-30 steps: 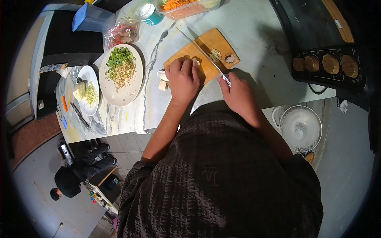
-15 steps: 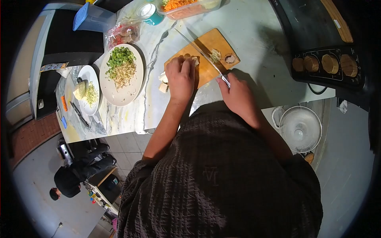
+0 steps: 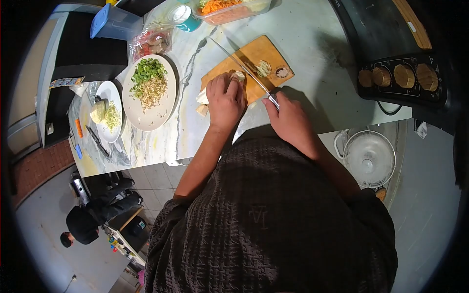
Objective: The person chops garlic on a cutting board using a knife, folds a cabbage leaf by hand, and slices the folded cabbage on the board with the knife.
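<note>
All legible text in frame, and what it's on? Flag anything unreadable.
"LA": raised monogram on the wearer's dark shirt, upside down in view.
Teal tub: label too blurred to read.
Black control panel: small white markings, unreadable.
Printed strip at left: too small.
No other words or numbers I can read.

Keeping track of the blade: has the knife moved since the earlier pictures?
Yes, slightly: the knife has shifted toward the picture's left, nearer the large plate, which has stayed put.
</note>
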### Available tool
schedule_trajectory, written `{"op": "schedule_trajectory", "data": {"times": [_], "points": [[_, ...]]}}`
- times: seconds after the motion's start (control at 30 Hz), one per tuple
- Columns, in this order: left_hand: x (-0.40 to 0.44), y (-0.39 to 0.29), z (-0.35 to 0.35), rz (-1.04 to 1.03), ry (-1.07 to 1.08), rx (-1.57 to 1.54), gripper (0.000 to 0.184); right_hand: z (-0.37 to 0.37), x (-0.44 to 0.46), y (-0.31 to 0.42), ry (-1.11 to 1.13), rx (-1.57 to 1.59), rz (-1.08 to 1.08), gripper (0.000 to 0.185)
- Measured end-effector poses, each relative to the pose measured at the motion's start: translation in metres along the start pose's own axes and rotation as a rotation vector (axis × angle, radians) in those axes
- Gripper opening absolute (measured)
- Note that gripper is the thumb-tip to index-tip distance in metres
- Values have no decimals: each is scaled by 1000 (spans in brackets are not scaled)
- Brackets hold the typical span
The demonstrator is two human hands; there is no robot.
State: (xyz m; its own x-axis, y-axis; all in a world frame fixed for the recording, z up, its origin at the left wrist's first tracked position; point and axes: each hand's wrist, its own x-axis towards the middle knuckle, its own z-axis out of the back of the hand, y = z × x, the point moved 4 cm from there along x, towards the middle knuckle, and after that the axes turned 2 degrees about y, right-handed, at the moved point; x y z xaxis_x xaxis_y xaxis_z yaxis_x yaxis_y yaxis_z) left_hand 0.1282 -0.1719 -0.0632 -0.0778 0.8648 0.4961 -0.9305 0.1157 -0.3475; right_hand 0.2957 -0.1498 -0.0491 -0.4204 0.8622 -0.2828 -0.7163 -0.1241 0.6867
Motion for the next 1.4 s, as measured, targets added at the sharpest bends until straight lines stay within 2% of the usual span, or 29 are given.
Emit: {"op": "schedule_trajectory", "data": {"times": [0.17, 0.63, 1.4], "points": [[1, -1, 2, 7, 6, -27, 19, -1, 1, 3, 14, 48, 19, 39], [-6, 6, -5, 68, 37, -36, 21, -16, -1, 4, 49, -90, -20, 36], [-4, 4, -6, 46, 39, -10, 25, -16, 0, 19, 97, -35, -39, 32]]}}
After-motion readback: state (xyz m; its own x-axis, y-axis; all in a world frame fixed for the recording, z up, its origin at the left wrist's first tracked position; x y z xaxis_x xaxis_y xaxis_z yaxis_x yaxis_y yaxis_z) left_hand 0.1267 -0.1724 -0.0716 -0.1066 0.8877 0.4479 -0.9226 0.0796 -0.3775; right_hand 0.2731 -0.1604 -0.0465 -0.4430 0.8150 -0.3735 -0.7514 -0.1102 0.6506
